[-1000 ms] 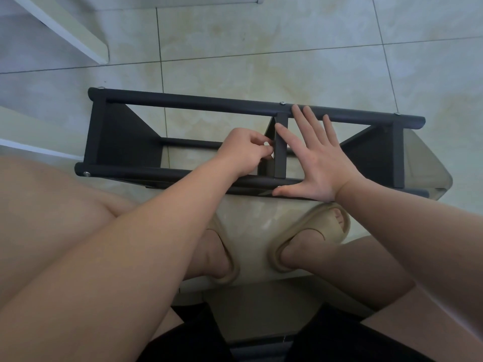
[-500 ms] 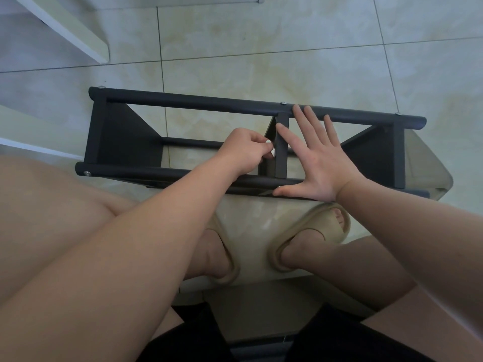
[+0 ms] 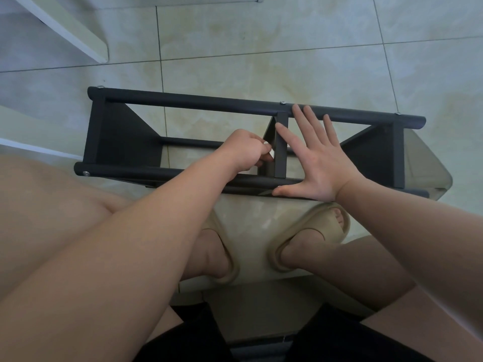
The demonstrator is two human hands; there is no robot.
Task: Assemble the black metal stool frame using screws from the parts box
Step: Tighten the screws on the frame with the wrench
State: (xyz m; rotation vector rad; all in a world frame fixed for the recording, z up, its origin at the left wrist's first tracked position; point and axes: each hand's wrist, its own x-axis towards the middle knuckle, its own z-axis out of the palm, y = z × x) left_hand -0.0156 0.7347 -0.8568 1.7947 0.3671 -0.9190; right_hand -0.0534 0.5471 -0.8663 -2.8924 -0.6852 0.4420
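Frame point(image 3: 196, 103), right hand point(image 3: 321, 163) flat on it, left hand point(image 3: 243, 150) curled at crossbar point(image 3: 281, 158), grasp unclear

the black metal stool frame point(image 3: 198, 101) lies on the pale tiled floor point(image 3: 261, 48), beyond the beige foam slippers point(image 3: 313, 236); the left hand point(image 3: 245, 150) is left of its middle crossbar point(image 3: 281, 152), the right hand point(image 3: 321, 163) right of it.

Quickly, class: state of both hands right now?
Left hand: fingers curled by the middle bar; contents cannot be told.
Right hand: open, flat on the frame.

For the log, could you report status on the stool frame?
Left hand curled at centre crossbar, contents hidden. Right hand flat, bracing frame. Nothing in the way.
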